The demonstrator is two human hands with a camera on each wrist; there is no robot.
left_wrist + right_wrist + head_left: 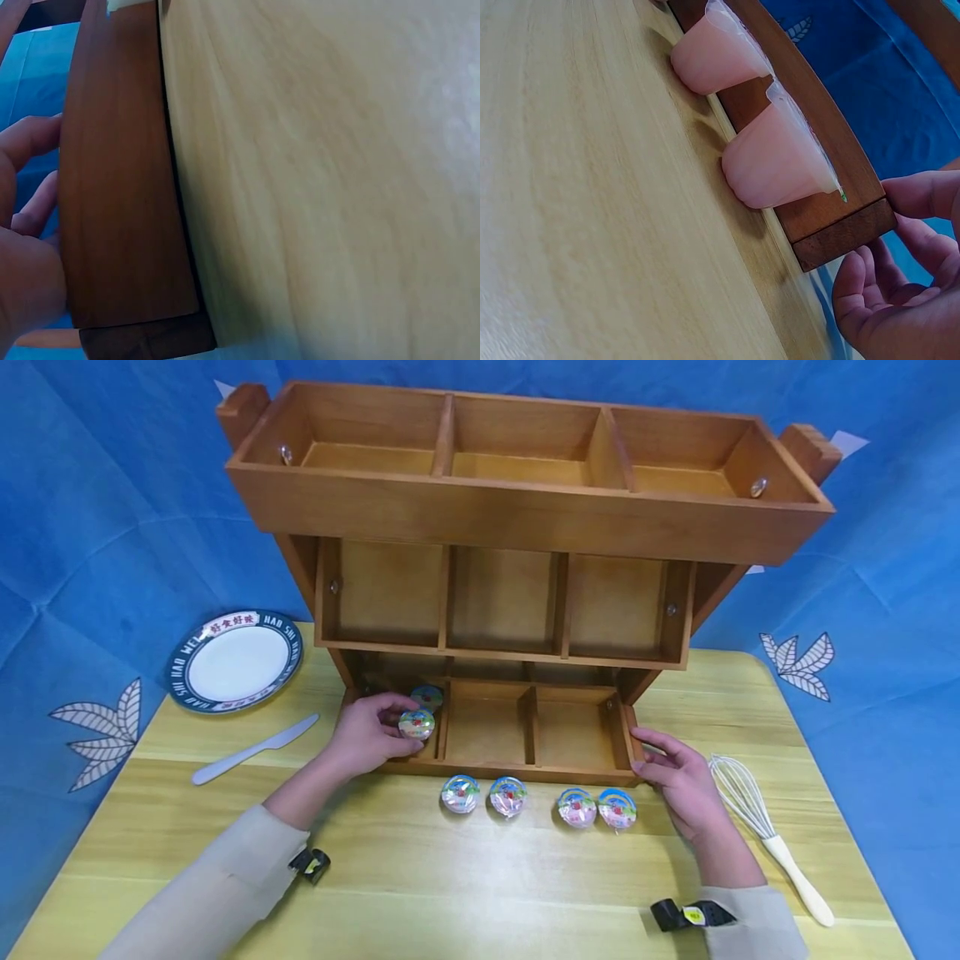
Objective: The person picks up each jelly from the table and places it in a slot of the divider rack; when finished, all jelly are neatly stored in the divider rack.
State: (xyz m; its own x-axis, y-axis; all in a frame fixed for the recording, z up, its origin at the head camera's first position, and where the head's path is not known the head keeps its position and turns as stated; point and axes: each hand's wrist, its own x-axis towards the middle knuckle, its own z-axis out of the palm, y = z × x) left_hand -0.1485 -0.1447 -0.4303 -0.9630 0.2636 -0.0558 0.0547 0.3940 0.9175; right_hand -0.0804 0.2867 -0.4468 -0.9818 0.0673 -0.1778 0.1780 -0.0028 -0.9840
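Note:
A three-tier wooden rack (525,518) stands on the yellow table (465,885). My left hand (397,727) pinches a small jelly cup (417,724) over the left compartment of the bottom tray (517,770), where another cup (427,695) lies. In the left wrist view only the tray's front wall (127,210) and my fingers (30,142) show. My right hand (651,758) rests with relaxed fingers against the tray's right front corner (847,232). Several more cups sit on the table in front of the tray; the nearest two (780,161) (716,56) show pink from the side.
A plate (235,660) with a dark lettered rim and a pale plastic knife (255,748) lie left of the rack. A wire whisk (757,814) lies right of my right hand. Blue cloth surrounds the table. The middle and right bottom compartments hold nothing.

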